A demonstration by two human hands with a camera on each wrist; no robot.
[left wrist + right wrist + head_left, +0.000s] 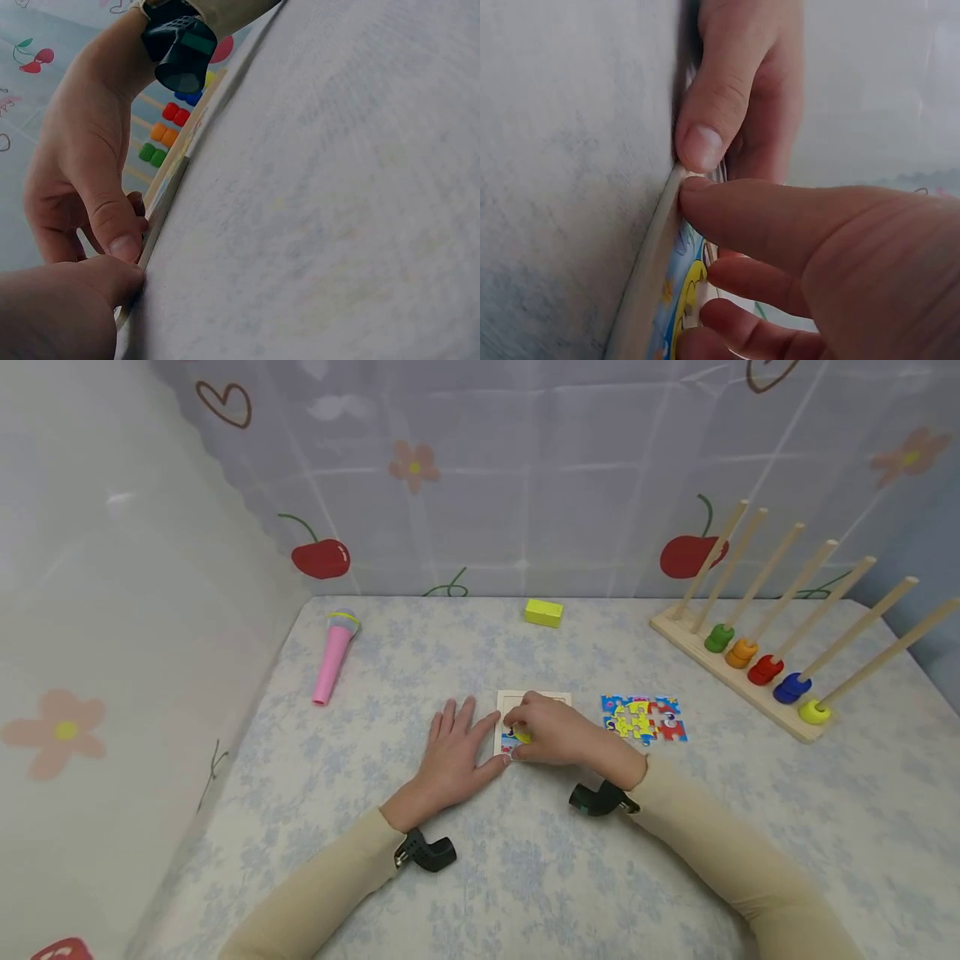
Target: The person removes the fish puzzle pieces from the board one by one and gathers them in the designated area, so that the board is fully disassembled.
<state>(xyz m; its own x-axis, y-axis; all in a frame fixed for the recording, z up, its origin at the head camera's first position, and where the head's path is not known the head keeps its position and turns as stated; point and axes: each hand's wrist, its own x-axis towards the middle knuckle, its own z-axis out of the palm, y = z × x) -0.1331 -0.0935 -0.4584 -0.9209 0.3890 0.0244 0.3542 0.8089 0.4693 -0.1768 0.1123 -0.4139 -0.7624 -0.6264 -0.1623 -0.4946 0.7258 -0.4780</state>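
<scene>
A small jigsaw tray (556, 695) with a pale wooden frame lies flat on the table. Blue and yellow puzzle pieces (693, 276) show inside it, partly under my right hand. My left hand (450, 767) rests on the table with fingers spread, its thumb and index fingertips touching the tray's left side. Over the tray, my right hand (557, 733) has bent fingers, with the thumb at the lower-left corner and other fingertips on the picture. Whether it pinches a piece is hidden. Right of the tray lie more joined, colourful puzzle pieces (633, 718).
A pink toy microphone (335, 656) lies at the left. Near the back edge sits a yellow block (543, 613). A wooden bead stand (731, 675) with several upright rods and coloured beads occupies the right. Patterned curtain (487, 510) hangs behind the table.
</scene>
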